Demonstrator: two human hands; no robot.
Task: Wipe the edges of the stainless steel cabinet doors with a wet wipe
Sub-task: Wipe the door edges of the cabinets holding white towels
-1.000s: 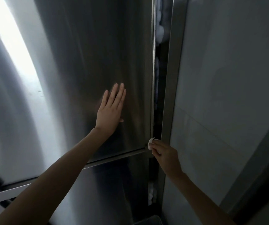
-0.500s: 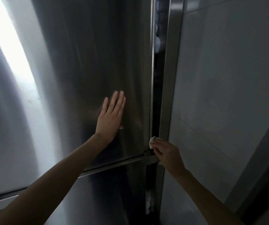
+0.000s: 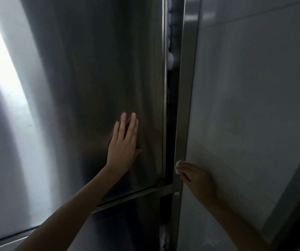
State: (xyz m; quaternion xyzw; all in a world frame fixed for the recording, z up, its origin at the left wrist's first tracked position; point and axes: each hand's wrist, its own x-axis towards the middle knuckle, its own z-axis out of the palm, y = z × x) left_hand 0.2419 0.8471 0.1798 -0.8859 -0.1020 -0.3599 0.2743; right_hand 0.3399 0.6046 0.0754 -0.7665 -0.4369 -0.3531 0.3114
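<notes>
A tall stainless steel cabinet door point(image 3: 91, 87) fills the left and middle of the view. My left hand point(image 3: 124, 144) lies flat on it with straight fingers, near its right edge. My right hand point(image 3: 196, 176) pinches a small white wet wipe point(image 3: 178, 166) against the steel frame strip point(image 3: 185, 105) to the right of the dark door gap. Most of the wipe is hidden under my fingers.
A dark gap point(image 3: 171, 105) runs between the door edge and the frame, with pale shapes inside near the top. A horizontal steel rail point(image 3: 131, 198) divides upper and lower doors. A grey wall panel point(image 3: 254, 105) stands at the right.
My right hand with the wipe has shifted from the door's edge across the gap onto the frame strip. My left hand stays flat on the door. The camera has moved a little.
</notes>
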